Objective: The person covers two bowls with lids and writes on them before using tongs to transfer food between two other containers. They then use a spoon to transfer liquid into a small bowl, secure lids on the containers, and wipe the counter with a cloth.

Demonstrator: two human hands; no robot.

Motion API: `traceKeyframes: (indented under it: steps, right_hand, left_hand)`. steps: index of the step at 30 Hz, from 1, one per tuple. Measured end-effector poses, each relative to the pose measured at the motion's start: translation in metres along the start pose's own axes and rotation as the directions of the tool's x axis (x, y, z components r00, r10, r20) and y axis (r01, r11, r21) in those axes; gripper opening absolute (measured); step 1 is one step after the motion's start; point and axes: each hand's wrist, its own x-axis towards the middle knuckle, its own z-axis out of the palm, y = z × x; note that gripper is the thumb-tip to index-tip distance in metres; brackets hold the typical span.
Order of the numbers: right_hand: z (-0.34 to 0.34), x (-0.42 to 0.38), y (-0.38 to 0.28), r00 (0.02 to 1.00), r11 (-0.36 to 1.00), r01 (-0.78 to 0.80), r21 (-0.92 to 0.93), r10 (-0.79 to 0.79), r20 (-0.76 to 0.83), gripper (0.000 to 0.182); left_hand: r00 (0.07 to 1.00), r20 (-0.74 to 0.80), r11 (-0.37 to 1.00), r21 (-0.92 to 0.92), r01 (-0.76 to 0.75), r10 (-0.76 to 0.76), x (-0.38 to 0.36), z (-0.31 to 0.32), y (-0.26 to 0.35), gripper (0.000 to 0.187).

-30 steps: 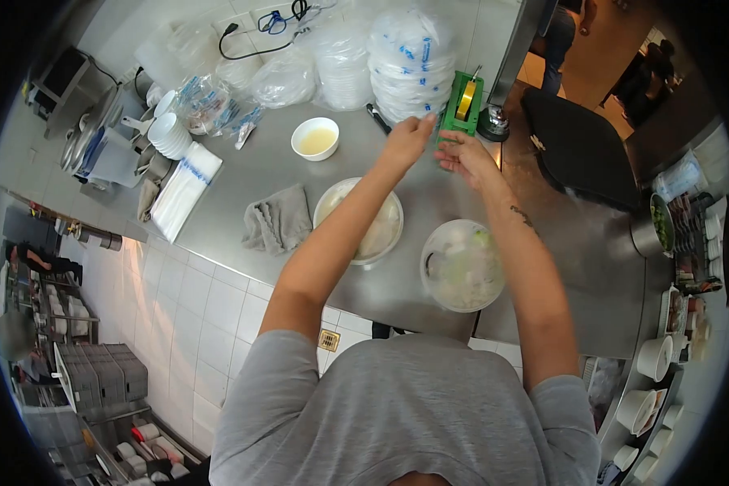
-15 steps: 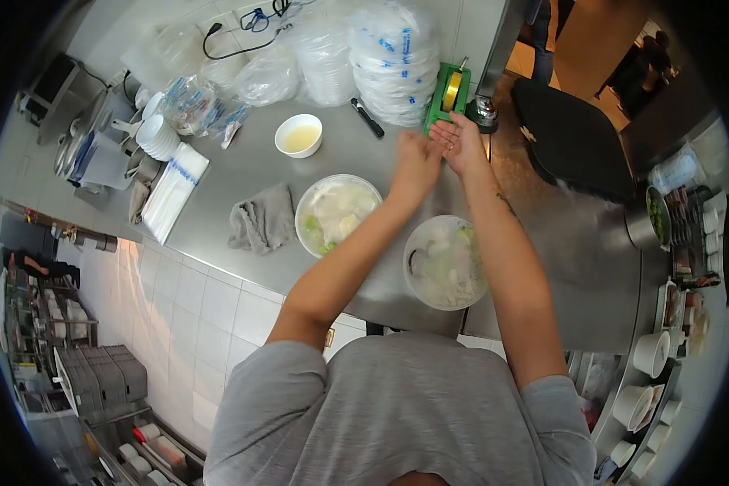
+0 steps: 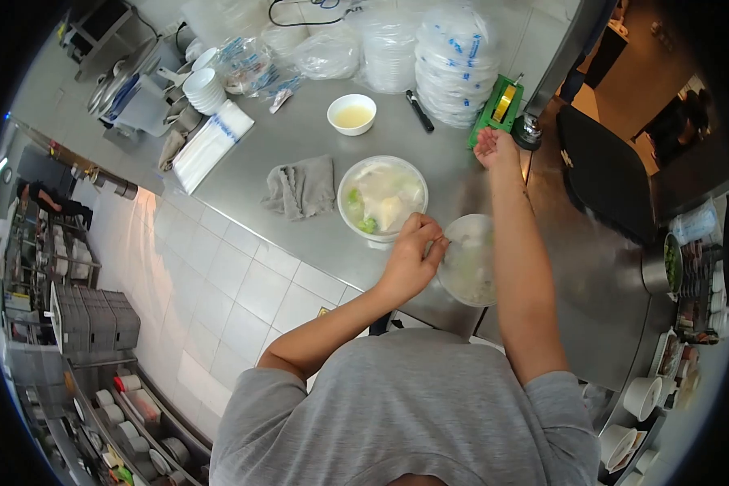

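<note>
My left hand [image 3: 415, 257] is pinched closed between two round tubs, its fingertips by the right tub's rim. Whatever it pinches is too small to make out. The left tub [image 3: 383, 197] has a see-through lid over pale food and green pieces that look like broccoli. Partly behind my right forearm, the right tub [image 3: 466, 263] has a cloudy lid. My right hand [image 3: 496, 147] is at the front end of a green tape dispenser [image 3: 496, 109] with a yellow roll. Its fingers are curled in, and anything in them is hidden.
Left of the tubs lies a grey cloth [image 3: 300, 188]. Behind stand a white bowl of yellowish liquid [image 3: 351, 115], a black marker [image 3: 419, 111] and bagged stacks of plastic containers [image 3: 458, 69]. A black board [image 3: 606, 174] lies on the right, near a metal pot [image 3: 662, 263].
My left hand has come away from my right hand and down to the right tub's rim. My right hand stays by the dispenser, its fingers now curled. The view has shifted.
</note>
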Motion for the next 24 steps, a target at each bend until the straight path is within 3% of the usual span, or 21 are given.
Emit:
traceKeyframes:
  steps: [2,4,7,10,13,16,17,19,20,22,23,24]
  right_hand:
    - [-0.001,0.009,0.013,0.998,0.996,-0.053,-0.066,0.054,0.012,0.016]
    - [0.01,-0.002,0.023,0.993,0.973,-0.092,-0.211,0.105,0.051,0.019]
    - [0.031,-0.068,0.034,0.923,0.93,0.164,-0.328,-0.028,0.383,0.032]
    - [0.045,-0.099,0.056,0.761,0.91,0.322,-0.262,-0.084,0.644,0.046]
    - [0.054,-0.085,0.079,0.778,0.759,0.464,-0.456,-0.103,0.62,0.051]
    - [0.047,-0.067,0.101,0.885,0.767,0.168,-0.62,0.159,0.437,0.053]
    - [0.046,-0.061,0.1,0.859,0.733,0.122,-0.669,0.26,0.442,0.053]
    - [0.045,-0.052,0.098,0.783,0.641,0.037,-0.767,0.458,0.421,0.054]
    - [0.044,-0.052,0.099,0.778,0.609,0.048,-0.792,0.475,0.413,0.052]
    - [0.046,-0.056,0.095,0.768,0.545,0.078,-0.835,0.5,0.399,0.05]
    - [0.045,-0.059,0.092,0.799,0.437,0.147,-0.887,0.477,0.367,0.049]
    - [0.043,-0.063,0.088,0.828,0.315,0.206,-0.926,0.449,0.337,0.048]
  left_hand:
    - [0.998,0.019,0.996,0.059,-0.063,0.062,-0.001,0.0,-0.006,0.007]
    - [1.0,0.0,1.0,0.002,-0.008,0.008,-0.007,-0.007,0.002,0.008]
    - [0.995,-0.088,0.999,-0.01,0.045,-0.046,-0.021,-0.034,0.002,0.014]
    - [0.974,-0.19,0.992,0.005,0.123,-0.12,-0.037,-0.069,-0.01,0.022]
    - [0.943,-0.25,0.974,-0.015,0.226,-0.222,-0.048,-0.082,-0.044,0.028]
    - [0.912,-0.177,0.929,-0.051,0.366,-0.369,-0.047,-0.085,-0.076,0.028]
    - [0.896,-0.132,0.906,-0.06,0.419,-0.424,-0.043,-0.085,-0.085,0.028]
    - [0.966,-0.219,0.956,0.224,0.19,-0.141,-0.036,-0.08,-0.111,0.028]
    - [0.973,-0.228,0.927,0.368,0.072,0.015,-0.031,-0.078,-0.121,0.028]
    - [0.943,-0.244,0.881,0.463,-0.092,0.227,-0.021,-0.076,-0.122,0.028]
    - [0.913,-0.241,0.843,0.509,-0.171,0.33,-0.016,-0.076,-0.122,0.029]
    - [0.936,-0.21,0.82,0.559,-0.121,0.281,-0.014,-0.08,-0.121,0.029]
